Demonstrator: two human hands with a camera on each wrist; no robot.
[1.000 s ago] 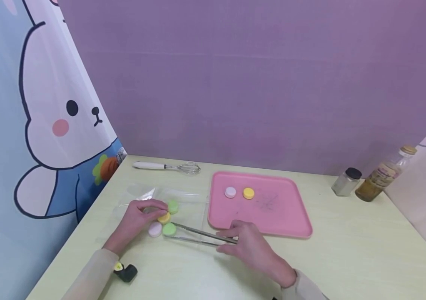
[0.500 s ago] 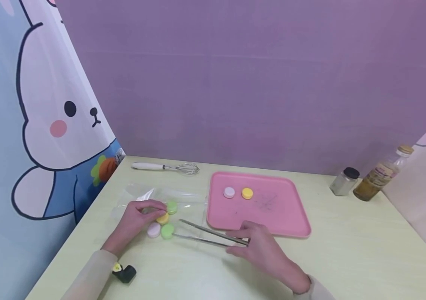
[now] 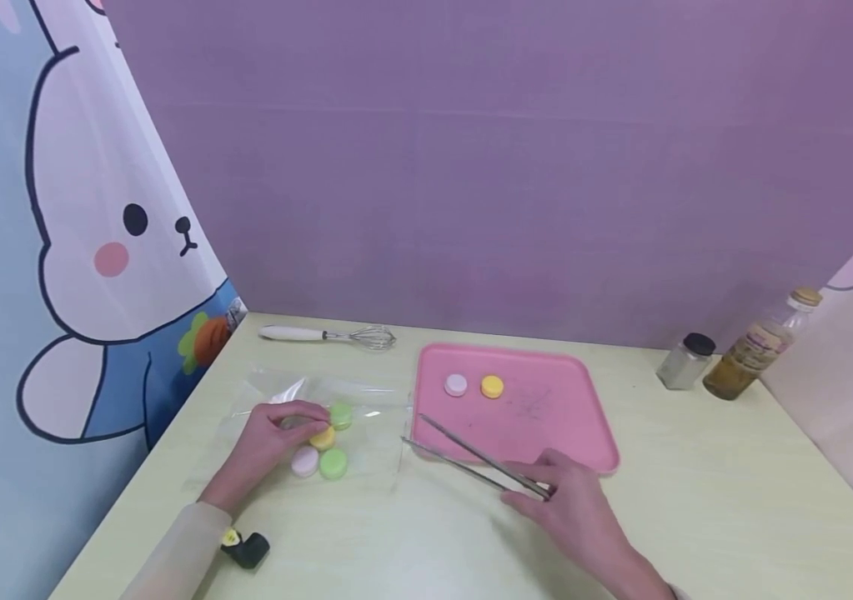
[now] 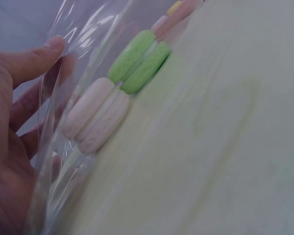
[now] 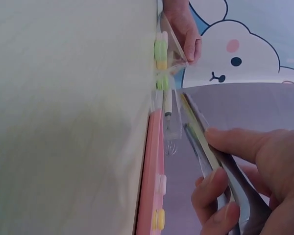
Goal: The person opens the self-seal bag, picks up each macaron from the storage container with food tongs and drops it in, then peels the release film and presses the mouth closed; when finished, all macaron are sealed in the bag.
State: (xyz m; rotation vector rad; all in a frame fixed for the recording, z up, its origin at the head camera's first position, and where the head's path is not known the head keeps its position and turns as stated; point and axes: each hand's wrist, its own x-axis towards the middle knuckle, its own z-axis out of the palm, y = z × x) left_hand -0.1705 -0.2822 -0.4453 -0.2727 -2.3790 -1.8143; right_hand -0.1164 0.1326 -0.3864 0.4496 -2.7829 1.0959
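Observation:
In the head view my left hand pinches the upper layer of a clear plastic bag; the left wrist view shows the film between thumb and fingers. In or on the bag lie a lilac macaron, a yellow one and two green ones. My right hand holds metal tongs, their tips apart with nothing between them, above the near left edge of the pink tray. A lilac and a yellow macaron lie on that tray.
A whisk lies behind the bag. At the back right stand a black-capped jar and a corked bottle. A small black object lies beside my left sleeve. A purple cloth hangs behind the table.
My right hand has drawn the tongs rightward from around the near green macaron to the tray's edge, with nothing between the tips. My left hand keeps its grip on the bag.

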